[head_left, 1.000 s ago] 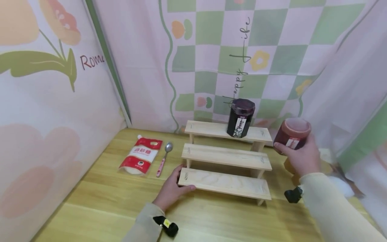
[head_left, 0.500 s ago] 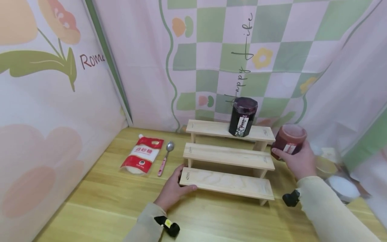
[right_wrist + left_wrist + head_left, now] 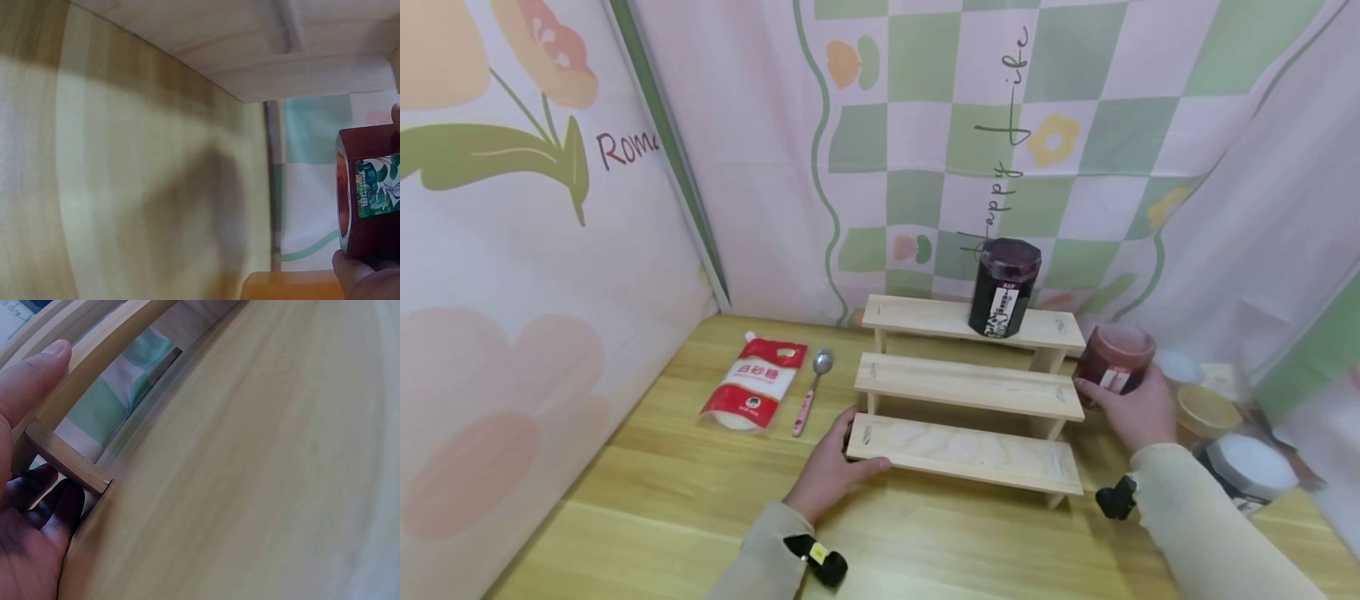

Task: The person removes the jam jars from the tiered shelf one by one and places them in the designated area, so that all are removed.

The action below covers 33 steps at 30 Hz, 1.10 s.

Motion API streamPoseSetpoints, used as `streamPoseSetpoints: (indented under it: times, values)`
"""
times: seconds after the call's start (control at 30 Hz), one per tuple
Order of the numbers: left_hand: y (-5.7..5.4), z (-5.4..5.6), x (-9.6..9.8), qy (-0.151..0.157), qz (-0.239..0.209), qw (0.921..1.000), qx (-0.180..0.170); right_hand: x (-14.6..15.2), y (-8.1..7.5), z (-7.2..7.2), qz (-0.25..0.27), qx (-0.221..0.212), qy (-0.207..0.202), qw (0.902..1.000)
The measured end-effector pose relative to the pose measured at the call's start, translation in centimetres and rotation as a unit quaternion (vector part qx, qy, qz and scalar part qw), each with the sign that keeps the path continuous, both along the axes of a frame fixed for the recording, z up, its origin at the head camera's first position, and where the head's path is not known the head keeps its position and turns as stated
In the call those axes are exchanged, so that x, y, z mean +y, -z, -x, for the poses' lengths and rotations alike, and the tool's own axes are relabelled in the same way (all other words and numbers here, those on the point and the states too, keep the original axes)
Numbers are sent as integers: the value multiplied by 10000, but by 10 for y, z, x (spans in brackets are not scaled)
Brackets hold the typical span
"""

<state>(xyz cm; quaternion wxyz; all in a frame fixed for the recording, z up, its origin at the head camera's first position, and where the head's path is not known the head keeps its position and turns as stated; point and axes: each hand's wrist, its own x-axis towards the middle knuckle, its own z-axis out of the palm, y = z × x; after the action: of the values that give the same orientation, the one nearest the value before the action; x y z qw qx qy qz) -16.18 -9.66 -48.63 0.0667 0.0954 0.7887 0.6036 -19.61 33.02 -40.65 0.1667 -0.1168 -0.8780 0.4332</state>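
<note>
A three-tier wooden step shelf [image 3: 966,387] stands on the table. My left hand [image 3: 829,473] grips the left end of its lowest tier, thumb on the front edge; the left wrist view shows the fingers [image 3: 65,503] behind the shelf's end leg. To the right of the shelf, my right hand [image 3: 1138,414] grips a jar of dark red jam [image 3: 1103,360] with a pale reddish lid. In the right wrist view, the jar [image 3: 369,240] hangs above the table, its side label showing. A dark purple jar [image 3: 1003,292] stands on the top tier, right of its middle.
Left of the shelf lie a red and white sugar bag [image 3: 755,383] and a spoon with a pink handle [image 3: 805,408]. Beyond my right hand stand a yellow-lidded jar [image 3: 1208,411] and a white-lidded jar [image 3: 1251,467]. A patterned curtain [image 3: 917,125] hangs behind the table.
My right hand has lowered the red jar beside the shelf, bringing it slightly left and uncovering the jars behind. The left hand keeps its grip on the shelf.
</note>
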Motion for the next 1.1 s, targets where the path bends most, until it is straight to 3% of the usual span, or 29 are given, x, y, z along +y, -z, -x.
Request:
streamPoseSetpoints:
  times: [0.33,0.5,0.83,1.1]
  values:
    - [1,1,2,25,127,9999,27,12,25,2,-60,-163,-234,9996]
    - [1,1,4,18,92,10000,16,13,34,2,-295,-373,-100,9988]
    - [-1,0,3,-16,93,10000,-15,16,49,5,-276,-436,-2,9987]
    - [-3,0,0,-72,38,9999,-94,15,54,10,-103,-609,-146,9980]
